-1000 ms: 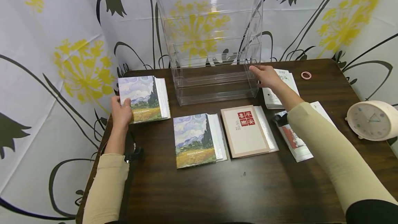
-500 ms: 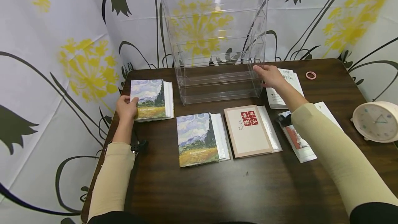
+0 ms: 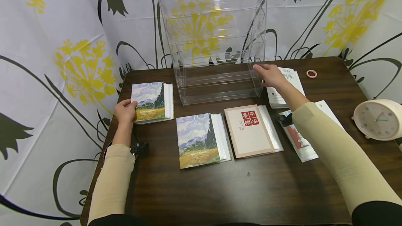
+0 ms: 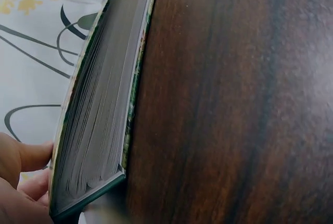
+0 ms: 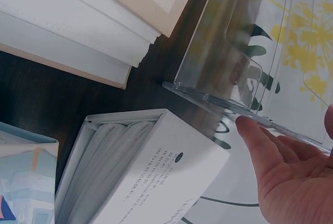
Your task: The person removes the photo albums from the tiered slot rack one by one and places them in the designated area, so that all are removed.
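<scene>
At the table's left side, my left hand (image 3: 125, 110) pinches the spine edge of a photo album (image 3: 148, 101) with a painted landscape cover. Its thumb lies on the cover; the other fingers are mostly hidden in the head view. The album's page edges (image 4: 99, 109) show in the left wrist view. My right hand (image 3: 270, 76) holds the right side panel of a clear plastic tiered rack (image 3: 216, 98), low down. A matching landscape album (image 3: 198, 141) and a beige album (image 3: 249, 132) with red characters lie in front of the rack.
A white album (image 3: 276, 97) lies partly behind my right hand. Another album (image 3: 301, 145) is partly covered by my right forearm. A pink ring (image 3: 311, 74) and a round alarm clock (image 3: 377, 119) are at the right. A flower-patterned curtain (image 3: 78, 13) hangs behind the table.
My left hand has brought the landscape album down and a little to the right, closer to the rack. My right hand stays at the rack's side. The head view has shifted slightly.
</scene>
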`<action>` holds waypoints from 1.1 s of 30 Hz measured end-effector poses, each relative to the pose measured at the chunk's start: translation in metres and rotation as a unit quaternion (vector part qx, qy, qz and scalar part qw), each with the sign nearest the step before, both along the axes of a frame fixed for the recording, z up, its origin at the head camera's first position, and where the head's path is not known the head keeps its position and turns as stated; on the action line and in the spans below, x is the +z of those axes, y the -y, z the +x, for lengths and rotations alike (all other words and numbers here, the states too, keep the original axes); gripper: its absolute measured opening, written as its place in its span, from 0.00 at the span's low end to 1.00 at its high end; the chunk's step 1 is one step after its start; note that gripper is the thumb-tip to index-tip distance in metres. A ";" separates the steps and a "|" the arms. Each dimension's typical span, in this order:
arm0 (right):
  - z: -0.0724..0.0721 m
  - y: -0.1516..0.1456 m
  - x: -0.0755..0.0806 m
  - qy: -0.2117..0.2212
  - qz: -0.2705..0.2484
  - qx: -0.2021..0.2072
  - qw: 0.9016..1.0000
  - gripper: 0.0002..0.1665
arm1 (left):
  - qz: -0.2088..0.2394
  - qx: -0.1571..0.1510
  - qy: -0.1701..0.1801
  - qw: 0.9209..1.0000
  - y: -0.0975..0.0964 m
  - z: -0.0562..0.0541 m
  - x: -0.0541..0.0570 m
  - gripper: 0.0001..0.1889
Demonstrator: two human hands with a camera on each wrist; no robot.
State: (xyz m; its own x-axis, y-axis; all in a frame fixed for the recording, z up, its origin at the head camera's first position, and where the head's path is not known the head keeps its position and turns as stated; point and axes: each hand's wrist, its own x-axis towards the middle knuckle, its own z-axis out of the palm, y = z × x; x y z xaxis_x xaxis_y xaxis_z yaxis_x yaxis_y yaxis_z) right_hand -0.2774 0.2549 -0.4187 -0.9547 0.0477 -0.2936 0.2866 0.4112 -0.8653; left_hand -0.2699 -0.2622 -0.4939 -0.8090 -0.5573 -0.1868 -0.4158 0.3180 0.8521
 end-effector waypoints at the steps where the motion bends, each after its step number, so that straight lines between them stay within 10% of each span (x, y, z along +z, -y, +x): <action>1: 0.000 0.000 0.000 0.000 -0.001 0.000 1.000 0.41 | -0.003 0.000 -0.001 1.000 0.000 0.000 0.000 0.20; 23: 0.002 -0.002 -0.001 -0.002 0.007 -0.005 1.000 0.41 | -0.087 -0.041 -0.043 0.994 0.007 0.016 0.016 0.22; 26: 0.003 -0.001 -0.001 -0.010 0.012 -0.003 1.000 0.40 | -0.181 -0.067 -0.078 0.978 0.004 0.021 0.026 0.23; 33: 0.009 -0.004 -0.004 -0.051 0.068 -0.012 0.996 0.42 | -0.317 -0.154 -0.216 0.910 -0.020 0.030 0.051 0.23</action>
State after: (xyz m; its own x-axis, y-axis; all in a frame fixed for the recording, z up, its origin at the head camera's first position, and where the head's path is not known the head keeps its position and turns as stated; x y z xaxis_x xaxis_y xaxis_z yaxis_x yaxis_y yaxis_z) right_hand -0.2688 0.2585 -0.4228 -0.9774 0.1032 -0.1843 0.2109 0.5209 -0.8272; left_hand -0.2402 -0.2423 -0.4434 -0.8662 -0.1771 0.4672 0.1068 0.8478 0.5194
